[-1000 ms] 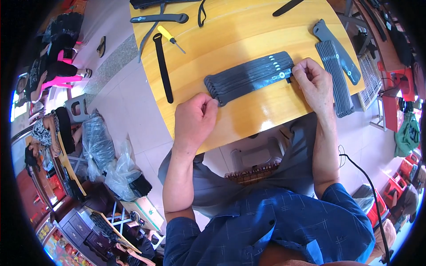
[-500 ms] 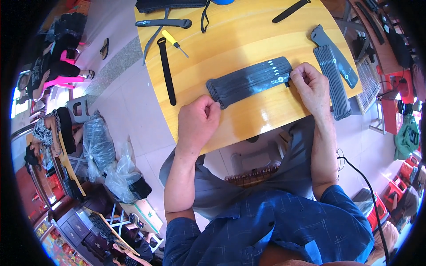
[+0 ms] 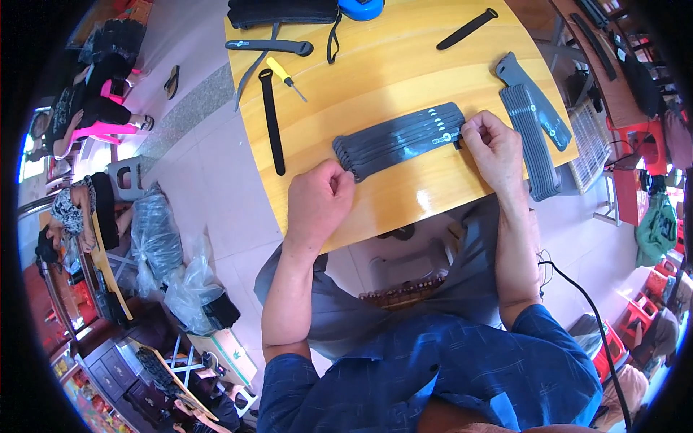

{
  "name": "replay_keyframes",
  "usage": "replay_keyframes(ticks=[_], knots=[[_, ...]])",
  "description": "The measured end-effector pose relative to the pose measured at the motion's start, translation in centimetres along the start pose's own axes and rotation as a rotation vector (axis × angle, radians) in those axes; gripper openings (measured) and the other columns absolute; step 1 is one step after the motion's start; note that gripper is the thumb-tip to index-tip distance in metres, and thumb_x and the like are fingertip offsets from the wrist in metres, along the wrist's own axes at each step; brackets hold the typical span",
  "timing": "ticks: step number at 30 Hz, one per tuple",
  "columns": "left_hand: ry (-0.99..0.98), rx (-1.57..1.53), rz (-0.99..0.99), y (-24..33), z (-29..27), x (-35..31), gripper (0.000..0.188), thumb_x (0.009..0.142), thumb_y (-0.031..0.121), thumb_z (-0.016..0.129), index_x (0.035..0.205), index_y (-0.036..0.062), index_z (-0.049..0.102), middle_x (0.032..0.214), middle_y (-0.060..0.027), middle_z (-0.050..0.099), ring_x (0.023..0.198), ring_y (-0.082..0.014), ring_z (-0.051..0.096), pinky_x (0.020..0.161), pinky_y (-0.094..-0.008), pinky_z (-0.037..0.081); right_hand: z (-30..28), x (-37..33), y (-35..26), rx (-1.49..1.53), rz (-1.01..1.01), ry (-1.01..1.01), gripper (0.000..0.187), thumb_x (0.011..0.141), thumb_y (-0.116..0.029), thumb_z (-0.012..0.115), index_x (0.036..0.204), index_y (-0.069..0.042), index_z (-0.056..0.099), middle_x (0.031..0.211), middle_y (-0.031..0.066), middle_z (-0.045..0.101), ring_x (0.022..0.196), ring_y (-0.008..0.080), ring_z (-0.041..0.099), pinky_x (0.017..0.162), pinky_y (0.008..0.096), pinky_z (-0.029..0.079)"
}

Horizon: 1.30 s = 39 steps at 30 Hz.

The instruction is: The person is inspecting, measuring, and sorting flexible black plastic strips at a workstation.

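Observation:
A fanned stack of dark grey fabric straps point(image 3: 401, 141) lies slanted on the yellow wooden table point(image 3: 375, 216) in front of me. At its left end, by the looped tips, my left hand point(image 3: 321, 200) is closed with thumb and fingertips pinching the edge. My right hand point(image 3: 494, 151) pinches the opposite end, where pale printing shows on the straps. Right of that hand lie a second stack of straps point(image 3: 530, 144) and a wider grey strap point(image 3: 548, 108), partly overlapping.
On the table's left are a yellow-handled screwdriver point(image 3: 280, 71), a black strap point(image 3: 271, 123) and a grey strap point(image 3: 267, 46). A black pouch point(image 3: 281, 13) and blue round object point(image 3: 360, 7) sit at the far edge; another black strap point(image 3: 467, 29) lies far right.
The view has shifted slightly, bringing more of the blue round object and the pouch into sight. Both hands keep their pinch at the stack's ends, with little visible movement.

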<state>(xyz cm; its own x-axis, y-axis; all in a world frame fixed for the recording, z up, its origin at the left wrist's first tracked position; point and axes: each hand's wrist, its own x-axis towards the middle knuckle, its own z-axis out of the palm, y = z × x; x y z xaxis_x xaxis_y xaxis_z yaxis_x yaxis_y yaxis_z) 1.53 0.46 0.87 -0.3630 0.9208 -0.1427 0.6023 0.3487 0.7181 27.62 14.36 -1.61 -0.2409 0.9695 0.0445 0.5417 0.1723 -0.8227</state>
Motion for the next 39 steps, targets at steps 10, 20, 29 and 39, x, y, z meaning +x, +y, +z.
replay_keyframes(ticks=[10,20,29,39], knots=[[0.016,0.015,0.008,0.03,-0.10,-0.12,0.016,0.087,0.013,0.068,0.077,0.0001,0.066,0.066,-0.0169,0.066,0.059,-0.0316,0.067,0.059,-0.0385,0.053,0.24,0.10,-0.26,-0.025,-0.007,0.008,0.014,0.090,-0.014,0.069,0.086,-0.001,0.066,0.065,0.0041,0.062,0.059,0.0100,0.057,0.059,0.0274,0.048],[0.011,0.027,0.012,0.03,-0.15,-0.10,0.015,0.086,0.012,0.068,0.078,0.0006,0.066,0.066,-0.0171,0.066,0.060,-0.0321,0.067,0.059,-0.0387,0.053,0.43,0.11,-0.24,-0.043,-0.035,0.031,0.015,0.090,-0.016,0.069,0.085,-0.002,0.066,0.064,0.0063,0.063,0.057,0.0128,0.059,0.057,0.0298,0.048],[0.010,0.058,0.019,-0.06,-0.02,0.01,0.015,0.086,0.012,0.068,0.077,0.0000,0.065,0.065,-0.0164,0.066,0.058,-0.0295,0.066,0.058,-0.0370,0.052,0.23,0.15,0.03,-0.024,-0.042,0.019,0.012,0.087,-0.013,0.068,0.084,-0.002,0.066,0.064,0.0071,0.062,0.055,0.0144,0.059,0.056,0.0304,0.048],[0.001,0.040,0.030,-0.16,-0.11,0.01,0.016,0.087,0.011,0.067,0.076,-0.0001,0.064,0.065,-0.0162,0.066,0.058,-0.0300,0.066,0.058,-0.0375,0.052,-0.27,0.09,-0.48,-0.054,-0.026,-0.022,0.013,0.091,-0.014,0.068,0.087,-0.002,0.065,0.066,0.0013,0.061,0.060,0.0066,0.054,0.058,0.0255,0.046]])
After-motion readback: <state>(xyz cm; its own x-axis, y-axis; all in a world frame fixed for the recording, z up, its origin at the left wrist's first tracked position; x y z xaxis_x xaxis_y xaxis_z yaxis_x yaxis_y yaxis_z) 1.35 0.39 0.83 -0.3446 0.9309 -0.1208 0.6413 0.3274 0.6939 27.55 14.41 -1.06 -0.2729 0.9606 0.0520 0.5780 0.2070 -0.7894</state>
